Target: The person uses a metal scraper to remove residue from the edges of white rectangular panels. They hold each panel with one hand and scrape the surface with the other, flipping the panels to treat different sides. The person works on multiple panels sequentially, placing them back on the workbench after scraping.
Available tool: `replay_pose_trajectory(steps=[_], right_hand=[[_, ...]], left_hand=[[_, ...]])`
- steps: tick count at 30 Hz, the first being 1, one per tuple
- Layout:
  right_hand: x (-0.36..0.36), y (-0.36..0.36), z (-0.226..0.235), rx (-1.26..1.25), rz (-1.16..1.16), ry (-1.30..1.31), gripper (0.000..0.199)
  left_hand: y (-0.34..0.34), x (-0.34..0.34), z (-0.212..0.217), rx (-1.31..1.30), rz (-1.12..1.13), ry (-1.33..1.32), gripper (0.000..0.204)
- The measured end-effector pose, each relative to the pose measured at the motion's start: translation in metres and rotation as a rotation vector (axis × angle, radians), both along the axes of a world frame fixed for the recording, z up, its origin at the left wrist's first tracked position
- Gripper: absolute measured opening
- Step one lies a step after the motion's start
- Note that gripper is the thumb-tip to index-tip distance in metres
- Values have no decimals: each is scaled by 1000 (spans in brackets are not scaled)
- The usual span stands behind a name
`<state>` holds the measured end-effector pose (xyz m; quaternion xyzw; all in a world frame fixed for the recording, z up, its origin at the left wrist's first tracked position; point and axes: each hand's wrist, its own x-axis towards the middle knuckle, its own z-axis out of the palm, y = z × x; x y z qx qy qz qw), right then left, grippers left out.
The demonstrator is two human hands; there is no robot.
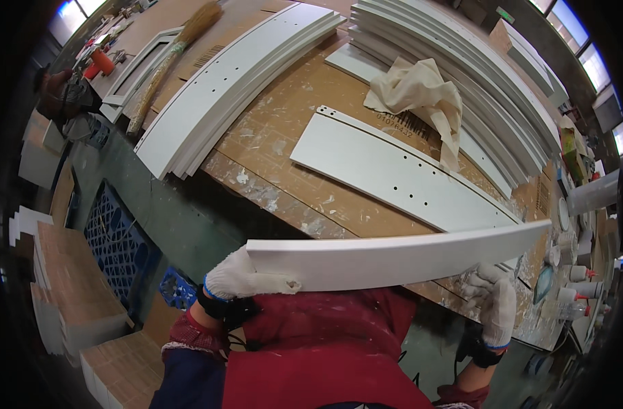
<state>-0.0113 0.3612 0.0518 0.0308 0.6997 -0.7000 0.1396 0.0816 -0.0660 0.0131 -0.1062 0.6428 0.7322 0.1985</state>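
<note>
A long white board is tilted up in front of my body, above the near edge of the table. My left hand, in a white knit glove, is closed on its left end, with the thumb lying along the near face. My right hand, gloved too, is just below the board's lower edge towards the right end. Its fingers are bent and apart, with greyish fingertips; whether they touch the board is hard to tell. Beyond it, another white board with drilled holes and a groove lies flat on the cardboard-covered table.
A stack of white boards stands at the far left of the table, a taller stack at the far right. A cream cloth is draped by it. Bottles line the right side; a blue pallet is on the left floor.
</note>
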Motion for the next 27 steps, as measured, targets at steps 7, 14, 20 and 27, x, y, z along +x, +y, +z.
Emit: replay_pose_trajectory(steps=[7, 14, 20, 27], right_hand=[[41, -26, 1, -530, -322, -89, 58], [54, -26, -30, -747, -501, -159, 41], [49, -49, -29, -805, -421, -24, 46], [17, -71, -26, -700, -74, 62, 49]], left_hand=[[3, -26, 33, -474, -460, 1191, 31], [3, -10, 46, -809, -51, 1274, 40], [-13, -3, 12, 762, 357, 250, 63], [-25, 48, -26, 532, 406, 121, 42]])
